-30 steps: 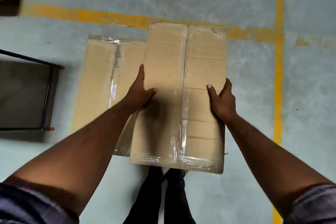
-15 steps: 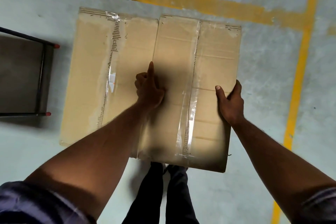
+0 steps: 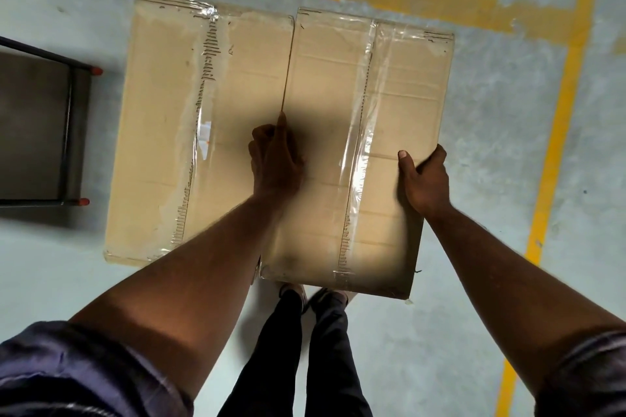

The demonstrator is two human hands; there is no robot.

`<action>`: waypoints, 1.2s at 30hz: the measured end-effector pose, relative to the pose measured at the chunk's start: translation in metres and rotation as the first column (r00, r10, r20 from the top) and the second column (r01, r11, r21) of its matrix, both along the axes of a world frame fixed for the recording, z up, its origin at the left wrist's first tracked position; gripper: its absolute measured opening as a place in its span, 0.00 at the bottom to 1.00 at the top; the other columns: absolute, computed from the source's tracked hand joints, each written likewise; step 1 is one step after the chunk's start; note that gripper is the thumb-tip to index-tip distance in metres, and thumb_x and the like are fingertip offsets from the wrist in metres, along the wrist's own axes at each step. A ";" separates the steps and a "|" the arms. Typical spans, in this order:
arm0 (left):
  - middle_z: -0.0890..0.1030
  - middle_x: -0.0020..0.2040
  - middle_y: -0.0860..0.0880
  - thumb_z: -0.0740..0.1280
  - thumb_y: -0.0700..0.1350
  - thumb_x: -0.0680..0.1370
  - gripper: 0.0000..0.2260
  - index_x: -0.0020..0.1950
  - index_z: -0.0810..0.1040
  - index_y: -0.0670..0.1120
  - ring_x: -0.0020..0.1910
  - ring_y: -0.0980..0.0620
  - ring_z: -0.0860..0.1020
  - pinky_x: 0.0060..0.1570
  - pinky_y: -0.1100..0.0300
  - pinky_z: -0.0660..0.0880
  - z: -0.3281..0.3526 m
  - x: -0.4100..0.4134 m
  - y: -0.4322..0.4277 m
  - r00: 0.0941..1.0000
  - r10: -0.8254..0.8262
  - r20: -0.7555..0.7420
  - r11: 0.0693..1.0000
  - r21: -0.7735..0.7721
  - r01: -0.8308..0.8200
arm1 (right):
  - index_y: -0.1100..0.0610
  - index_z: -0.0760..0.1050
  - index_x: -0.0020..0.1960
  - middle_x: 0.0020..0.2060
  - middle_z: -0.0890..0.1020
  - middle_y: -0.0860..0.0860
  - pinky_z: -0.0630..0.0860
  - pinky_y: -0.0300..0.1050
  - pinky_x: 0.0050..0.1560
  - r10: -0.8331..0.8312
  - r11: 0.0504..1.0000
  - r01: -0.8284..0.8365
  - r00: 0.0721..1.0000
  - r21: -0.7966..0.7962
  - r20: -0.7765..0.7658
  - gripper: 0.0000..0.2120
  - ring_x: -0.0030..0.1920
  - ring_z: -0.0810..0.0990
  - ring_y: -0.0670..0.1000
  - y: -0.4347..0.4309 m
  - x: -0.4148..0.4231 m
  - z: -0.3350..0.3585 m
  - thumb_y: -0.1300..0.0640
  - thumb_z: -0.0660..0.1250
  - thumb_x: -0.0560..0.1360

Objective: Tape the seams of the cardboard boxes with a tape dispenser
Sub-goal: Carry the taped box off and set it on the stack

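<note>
Two brown cardboard boxes sit side by side on the grey floor, each with clear tape running down its middle seam. My right hand (image 3: pixel 423 179) grips the right edge of the right box (image 3: pixel 406 85), thumb on top. My left hand (image 3: pixel 276 159) rests on that box's left edge, where it meets the left box (image 3: pixel 162 118); its fingers are curled, and what they hold is hidden. No tape dispenser is in view.
A dark metal-framed cart (image 3: pixel 34 132) with red end caps stands at the left. Yellow floor lines (image 3: pixel 555 132) run behind and to the right of the boxes. My legs and feet (image 3: pixel 305 349) are just below the right box's near edge.
The right box has come down and forward beside the left box, no longer overlapping it. My left hand went from a flat grip on the edge to curled fingers.
</note>
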State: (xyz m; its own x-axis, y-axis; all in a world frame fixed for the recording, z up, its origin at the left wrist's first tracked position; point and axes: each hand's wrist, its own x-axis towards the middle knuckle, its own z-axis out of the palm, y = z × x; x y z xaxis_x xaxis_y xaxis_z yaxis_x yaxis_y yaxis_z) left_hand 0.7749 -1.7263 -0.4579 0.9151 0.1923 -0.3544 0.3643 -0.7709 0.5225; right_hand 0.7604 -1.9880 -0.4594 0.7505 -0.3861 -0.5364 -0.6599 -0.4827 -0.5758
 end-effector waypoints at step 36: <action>0.70 0.68 0.41 0.72 0.44 0.78 0.34 0.80 0.59 0.45 0.56 0.45 0.80 0.59 0.59 0.70 0.334 -0.336 0.218 0.972 0.230 -0.056 0.923 -0.302 -0.236 | 0.60 0.68 0.72 0.61 0.79 0.58 0.72 0.46 0.56 0.577 0.813 -0.580 0.815 0.058 0.057 0.24 0.60 0.79 0.59 0.294 -0.260 0.332 0.53 0.68 0.80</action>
